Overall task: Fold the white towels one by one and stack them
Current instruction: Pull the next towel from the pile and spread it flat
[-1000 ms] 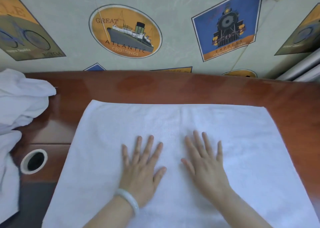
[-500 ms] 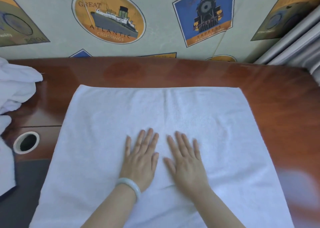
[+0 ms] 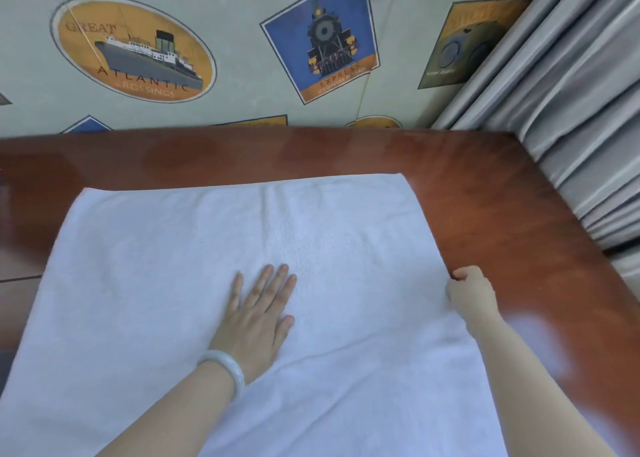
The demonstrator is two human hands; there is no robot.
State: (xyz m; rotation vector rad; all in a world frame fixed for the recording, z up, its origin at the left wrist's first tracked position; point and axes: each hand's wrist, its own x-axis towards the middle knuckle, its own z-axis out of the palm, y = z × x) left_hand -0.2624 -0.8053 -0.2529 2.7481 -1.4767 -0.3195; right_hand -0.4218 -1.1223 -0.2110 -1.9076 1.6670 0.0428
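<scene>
White and fluffy, the white towel [image 3: 166,276] lies spread out flat on the shiny red-brown wooden worktop [image 3: 485,193]. The left hand [image 3: 258,318] lies flat on the middle of the towel, with its fingers straight and close together and a pale bracelet [image 3: 229,370] on its wrist. The right hand [image 3: 469,293] is at the towel's right edge, fingers curled up tight, pinching that edge. The two hands are well apart. Past the towel's far edge is a wall with a ship picture [image 3: 133,49] and a train picture [image 3: 322,40]. To the right of the towel hangs a grey curtain [image 3: 575,127].
</scene>
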